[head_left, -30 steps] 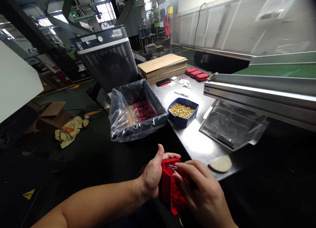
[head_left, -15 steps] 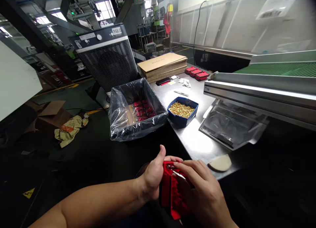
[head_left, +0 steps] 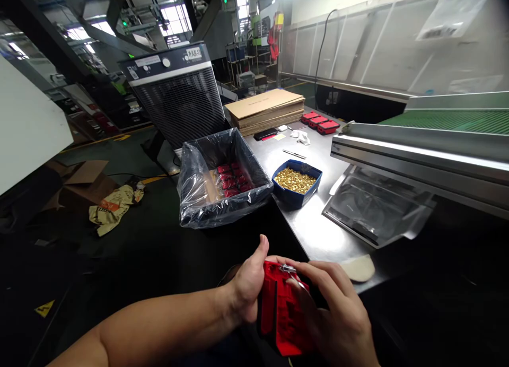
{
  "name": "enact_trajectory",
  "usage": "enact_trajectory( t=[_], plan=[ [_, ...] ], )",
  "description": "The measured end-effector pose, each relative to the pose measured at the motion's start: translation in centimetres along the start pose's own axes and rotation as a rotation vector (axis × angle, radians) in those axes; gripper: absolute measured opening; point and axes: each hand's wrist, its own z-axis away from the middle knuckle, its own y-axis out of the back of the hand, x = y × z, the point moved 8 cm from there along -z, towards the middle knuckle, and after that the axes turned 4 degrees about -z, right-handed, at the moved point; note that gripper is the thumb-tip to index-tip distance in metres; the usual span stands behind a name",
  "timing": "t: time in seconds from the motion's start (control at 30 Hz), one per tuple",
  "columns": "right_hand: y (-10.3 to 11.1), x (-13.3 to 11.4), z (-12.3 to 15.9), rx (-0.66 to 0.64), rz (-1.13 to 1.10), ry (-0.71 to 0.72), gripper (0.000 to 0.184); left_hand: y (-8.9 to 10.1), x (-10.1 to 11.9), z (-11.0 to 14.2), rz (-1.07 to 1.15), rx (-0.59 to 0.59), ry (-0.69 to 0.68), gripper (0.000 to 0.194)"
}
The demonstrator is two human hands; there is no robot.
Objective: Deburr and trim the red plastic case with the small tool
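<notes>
My left hand (head_left: 248, 285) grips a red plastic part (head_left: 280, 308) by its left side, thumb raised, low in the view just off the steel table's near edge. My right hand (head_left: 336, 316) is closed around the part's right side and pinches a thin metal tool, maybe tweezers (head_left: 292, 274), whose tip rests on the part's top face. A blue tray of small brass pieces (head_left: 296, 181) sits on the table beyond my hands. Left of it stands a box lined with a clear bag (head_left: 222, 181) that holds more red parts.
The steel table (head_left: 318, 229) carries a clear plastic tray (head_left: 374, 205), a pale oval pad (head_left: 360, 267), flat cardboard sheets (head_left: 270, 108) and three red parts (head_left: 320, 123) at the back. A green conveyor (head_left: 449, 128) runs along the right. A large fan unit (head_left: 178, 96) stands behind the box.
The red part has tilted so its face turns more toward me, and my right hand has shifted down its right side. The view has moved slightly.
</notes>
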Motion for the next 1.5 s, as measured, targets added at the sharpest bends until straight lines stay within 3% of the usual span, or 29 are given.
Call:
enact_trajectory(
  t=[0.23,0.4,0.53,0.6,0.7,0.83,0.93,1.03,1.17,1.33,1.5],
  plan=[
    [0.6,-0.3,0.9,0.057,-0.187,-0.063,0.019,0.8,-0.9,0.7,0.114,0.133,0.126,0.092],
    [0.2,0.6,2.6,0.201,-0.567,-0.329,0.03,0.7,-2.2,1.3,0.167,0.222,0.212,0.09],
    [0.1,1.4,2.1,0.336,-0.796,-0.439,0.033,1.4,-3.1,0.7,0.118,0.267,0.201,0.084],
    [-0.1,2.9,1.9,0.397,-0.872,-0.607,0.039,2.3,-2.8,0.3,-0.01,0.308,0.107,0.076],
    [-0.7,5.3,2.1,0.44,-0.996,-0.895,0.043,2.6,0.0,0.8,-0.428,0.304,-0.261,0.069],
    [-1.7,7.2,2.7,0.487,-1.209,-1.087,0.043,-1.9,2.4,3.9,-1.057,-0.022,-0.798,0.081],
    [-1.9,7.8,3.0,0.492,-1.255,-1.098,0.044,-4.0,2.8,5.6,-1.279,-0.075,-1.017,0.073],
    [-1.8,7.9,3.1,0.491,-1.237,-1.094,0.043,-4.7,3.3,5.7,-1.297,-0.038,-1.026,0.062],
    [-1.5,8.0,3.0,0.51,-1.21,-1.129,0.045,-5.2,3.6,5.3,-1.317,-0.074,-0.981,0.059],
    [-1.0,9.0,2.8,0.648,-1.221,-1.089,0.055,-3.9,4.2,4.7,-1.249,-0.002,-0.922,0.049],
    [-2.1,10.2,3.8,0.678,-1.205,-1.075,0.066,-2.3,4.4,4.2,-1.012,0.066,-0.868,0.052]
  ],
)
